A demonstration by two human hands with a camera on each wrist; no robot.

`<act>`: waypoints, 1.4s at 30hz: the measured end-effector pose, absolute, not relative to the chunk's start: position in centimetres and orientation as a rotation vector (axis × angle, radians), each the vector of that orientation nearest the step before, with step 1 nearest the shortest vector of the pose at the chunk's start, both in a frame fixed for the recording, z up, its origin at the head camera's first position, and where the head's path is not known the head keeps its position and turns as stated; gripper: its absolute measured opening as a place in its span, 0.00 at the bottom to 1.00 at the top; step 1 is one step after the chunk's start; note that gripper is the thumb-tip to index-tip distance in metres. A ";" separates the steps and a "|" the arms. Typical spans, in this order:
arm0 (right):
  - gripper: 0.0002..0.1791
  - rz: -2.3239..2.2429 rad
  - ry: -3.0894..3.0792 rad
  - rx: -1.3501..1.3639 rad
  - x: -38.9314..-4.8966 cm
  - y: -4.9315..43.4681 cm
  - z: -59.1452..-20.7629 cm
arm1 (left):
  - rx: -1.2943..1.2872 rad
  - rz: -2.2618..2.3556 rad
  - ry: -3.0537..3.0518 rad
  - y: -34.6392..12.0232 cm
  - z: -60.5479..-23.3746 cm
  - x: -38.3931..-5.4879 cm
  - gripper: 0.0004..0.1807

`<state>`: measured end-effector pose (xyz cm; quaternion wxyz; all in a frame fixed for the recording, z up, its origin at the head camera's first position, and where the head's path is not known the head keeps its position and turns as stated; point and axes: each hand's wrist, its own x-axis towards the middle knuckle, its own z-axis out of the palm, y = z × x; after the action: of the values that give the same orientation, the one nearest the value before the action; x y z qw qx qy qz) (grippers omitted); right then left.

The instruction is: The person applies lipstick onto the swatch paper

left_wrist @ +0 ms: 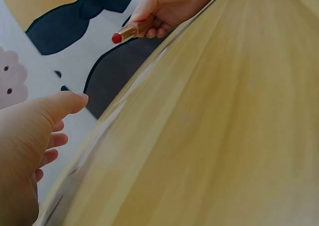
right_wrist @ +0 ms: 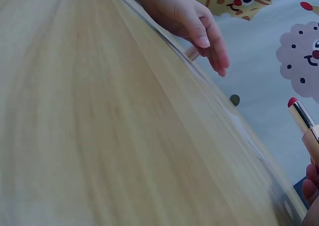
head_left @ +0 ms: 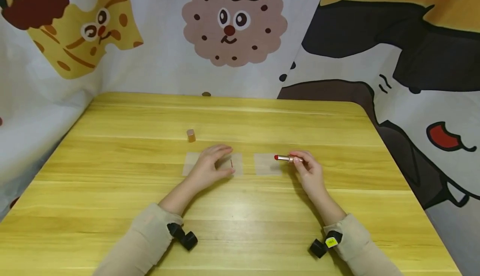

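Observation:
A lipstick (head_left: 286, 158) with a red tip and a metallic tube is pinched between the thumb and fingers of my right hand (head_left: 310, 174). It lies roughly level, its tip pointing left above a thin translucent sheet (head_left: 265, 168). My left hand (head_left: 210, 164) hovers at or just over a second translucent sheet (head_left: 190, 162), thumb and fingers apart with nothing between them. Whether it touches that sheet I cannot tell. A short dark red line (head_left: 231, 163) shows on the left sheet. In the left wrist view the lipstick's red bullet (left_wrist: 117, 38) stands out of its tube.
Behind the left hand, a small pinkish-gold cap (head_left: 191, 136) stands on the wooden table (head_left: 240, 222). A curtain (head_left: 157, 71) with cartoon prints hangs along the table's back edge. Each wrist carries a small black camera, one on the left (head_left: 183, 237) and one on the right (head_left: 324, 244).

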<state>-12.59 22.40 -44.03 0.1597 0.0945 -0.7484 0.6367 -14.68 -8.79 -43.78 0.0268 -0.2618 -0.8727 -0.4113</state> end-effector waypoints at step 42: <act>0.10 1.826 -2.154 0.258 -12.8 22.9 -43.4 | -0.994 -0.908 -2.856 -0.9 -43.5 -15.1 0.37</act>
<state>-12.78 22.90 -43.43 0.1525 0.0901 -0.7507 0.6365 -15.13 -0.90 -43.50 -0.0076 -0.3149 -0.9045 -0.2875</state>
